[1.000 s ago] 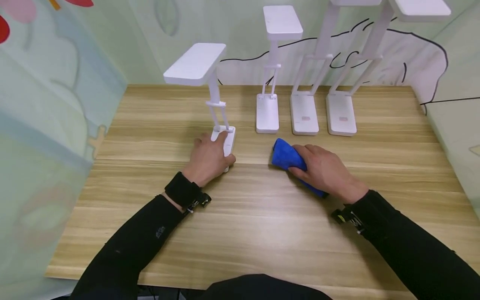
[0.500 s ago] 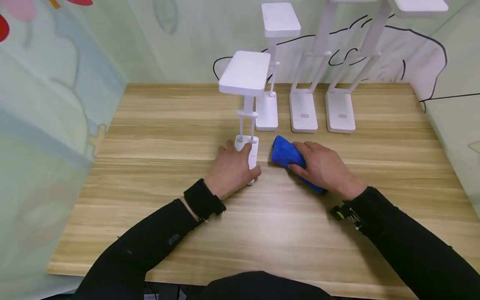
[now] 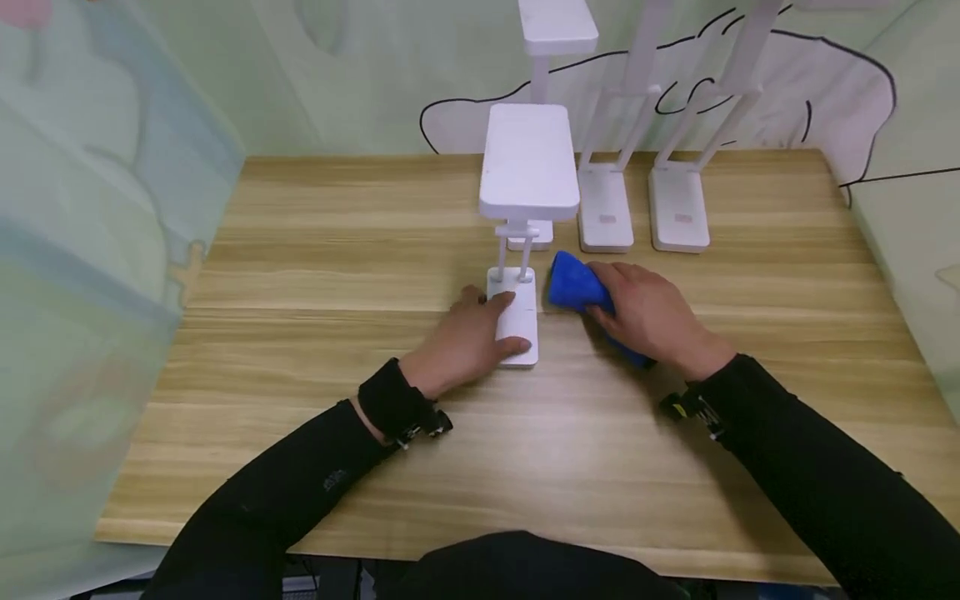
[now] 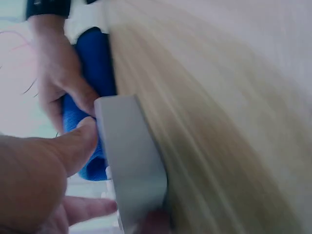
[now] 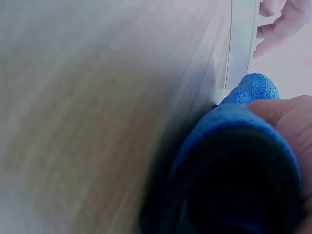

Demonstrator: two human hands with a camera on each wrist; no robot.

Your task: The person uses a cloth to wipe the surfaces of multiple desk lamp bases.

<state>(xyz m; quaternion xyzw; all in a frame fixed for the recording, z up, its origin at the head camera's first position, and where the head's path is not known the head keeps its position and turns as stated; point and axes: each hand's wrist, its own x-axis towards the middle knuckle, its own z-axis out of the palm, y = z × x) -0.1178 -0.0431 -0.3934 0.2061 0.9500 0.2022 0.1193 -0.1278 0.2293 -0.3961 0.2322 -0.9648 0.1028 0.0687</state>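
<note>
A white folding desk lamp point(image 3: 523, 327) stands upright near the middle of the table, its flat head point(image 3: 530, 158) over the base. My left hand point(image 3: 459, 343) grips that base from the left, thumb and a finger over its top. Seen from the left wrist, the lamp base point(image 4: 131, 151) rests on or just over the wood; I cannot tell which. Just right of the lamp, my right hand point(image 3: 651, 318) holds a rolled blue cloth point(image 3: 576, 283) against the tabletop. In the right wrist view, the cloth's open rolled end point(image 5: 229, 117) faces the camera.
Behind the held lamp is another white lamp point(image 3: 557, 29), partly hidden. To its right stand a third lamp point(image 3: 606, 217) and a fourth-placed lamp point(image 3: 679, 210), close to the back wall point(image 3: 360, 92). The wooden table point(image 3: 315, 250) extends left and toward the person.
My left hand has slid the lamp rightward, and it now stands in front of another lamp, beside the cloth. The right hand stays on the cloth. The head view has tipped slightly downward.
</note>
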